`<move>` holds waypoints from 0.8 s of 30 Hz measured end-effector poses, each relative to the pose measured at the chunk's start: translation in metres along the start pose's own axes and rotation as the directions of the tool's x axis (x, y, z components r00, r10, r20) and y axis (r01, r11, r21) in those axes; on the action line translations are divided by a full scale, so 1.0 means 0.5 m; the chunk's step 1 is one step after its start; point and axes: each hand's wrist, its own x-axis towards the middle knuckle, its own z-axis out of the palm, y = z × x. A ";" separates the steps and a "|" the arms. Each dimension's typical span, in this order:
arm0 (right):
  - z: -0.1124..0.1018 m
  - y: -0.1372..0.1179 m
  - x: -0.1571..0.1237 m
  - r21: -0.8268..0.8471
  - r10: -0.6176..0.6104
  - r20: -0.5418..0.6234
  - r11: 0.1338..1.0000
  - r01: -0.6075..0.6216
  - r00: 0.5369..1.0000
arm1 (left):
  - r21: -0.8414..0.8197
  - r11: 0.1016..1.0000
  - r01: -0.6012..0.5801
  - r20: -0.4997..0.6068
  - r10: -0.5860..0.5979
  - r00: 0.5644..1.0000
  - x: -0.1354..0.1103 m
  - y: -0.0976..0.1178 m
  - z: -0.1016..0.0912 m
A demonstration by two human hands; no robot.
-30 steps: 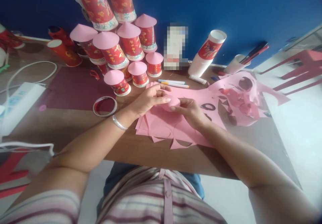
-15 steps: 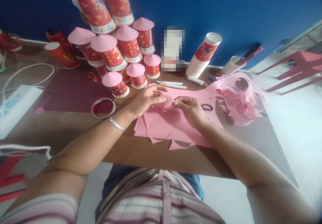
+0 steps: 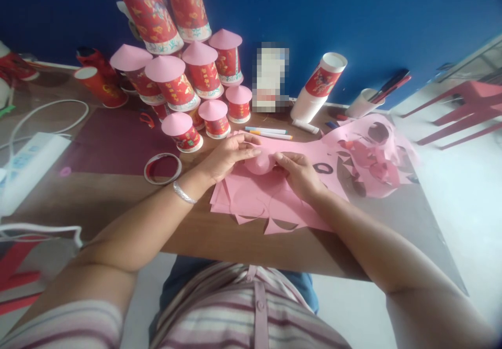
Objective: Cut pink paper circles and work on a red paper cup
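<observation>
My left hand (image 3: 227,155) and my right hand (image 3: 298,172) meet over a stack of pink paper sheets (image 3: 270,197) on the wooden table (image 3: 117,202). Between their fingertips they pinch a small curled piece of pink paper (image 3: 261,162), bent into a rounded cone shape. Both hands are closed on it, thumbs and fingers pressed to its edges. A silver bracelet (image 3: 183,193) circles my left wrist. The sheets underneath have round pieces cut out of them.
Red paper cups with pink cone lids (image 3: 184,82) are stacked at the back left. A tape roll (image 3: 162,167), two markers (image 3: 269,131), a tilted cup stack (image 3: 319,88), a pen cup (image 3: 366,103), pink offcuts (image 3: 372,155) and a power strip (image 3: 27,169) lie around.
The pink piece went from a flatter sheet pulled between my fingers to a curled, rounded shape. Both hands stayed in place, shifting only slightly.
</observation>
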 end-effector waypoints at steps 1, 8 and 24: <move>0.001 0.000 -0.001 -0.009 0.000 -0.001 1.000 0.000 1.000 | -0.003 1.000 0.003 -0.001 -0.003 1.000 0.000 0.000 0.001; 0.007 -0.011 -0.003 0.039 0.015 -0.082 0.999 -0.012 0.997 | -0.080 0.996 0.050 0.005 -0.049 0.999 -0.002 0.005 0.005; 0.014 -0.010 -0.005 0.121 0.045 0.014 0.992 -0.047 0.999 | -0.117 0.992 0.055 0.040 -0.051 0.998 -0.001 0.002 0.010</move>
